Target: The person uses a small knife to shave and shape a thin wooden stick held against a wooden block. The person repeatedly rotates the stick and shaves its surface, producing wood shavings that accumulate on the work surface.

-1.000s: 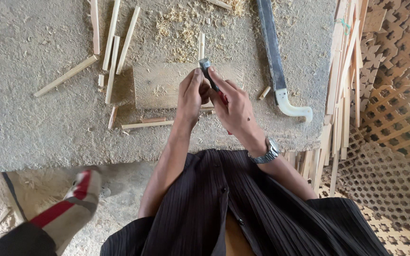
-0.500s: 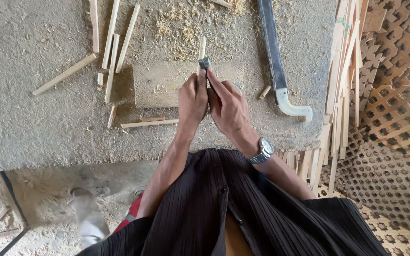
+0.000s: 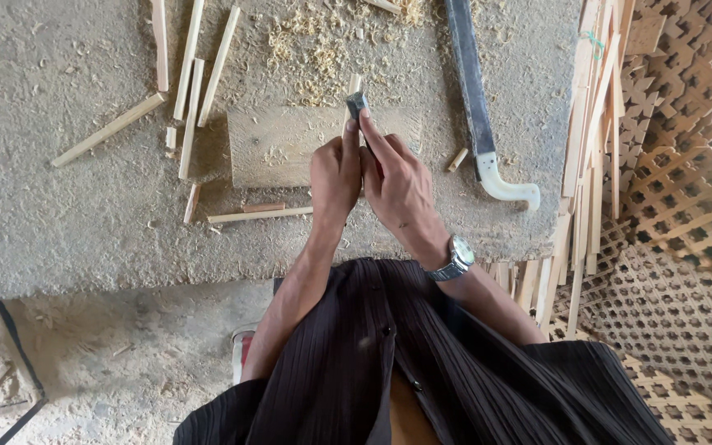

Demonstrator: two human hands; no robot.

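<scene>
Nearest: a dark ribbed shirt (image 3: pixel 422 371), both forearms reaching out from it, a metal wristwatch (image 3: pixel 455 259) on the right wrist. Further out, left hand (image 3: pixel 335 177) and right hand (image 3: pixel 397 181) pressed close together, knuckles nearly touching, fingers curled inward. Pinched between them: a small dark blade (image 3: pixel 358 105) and a thin wooden strip (image 3: pixel 355 84) standing up behind it (whether blade and strip actually touch cannot be told). Right forefinger laid along the blade's edge, left thumb up against its other side. Beneath the hands, flat on the desk (image 3: pixel 59 222), a pale wooden block (image 3: pixel 278 148), its near edge covered by the left hand. Just left of the hands, one loose stick (image 3: pixel 257 215) lying crosswise, a shorter scrap beside it. Right of the block, a long dark machete (image 3: pixel 471 82) with a white hooked handle (image 3: pixel 504 183), well clear of the hands. Beyond, more cut sticks (image 3: pixel 199 74) in a loose fan, and curled shavings (image 3: pixel 315 49) scattered at the far edge. Off to the right, a bundle of slats (image 3: pixel 591 140) leaning on carved lattice panels (image 3: pixel 686 165).
</scene>
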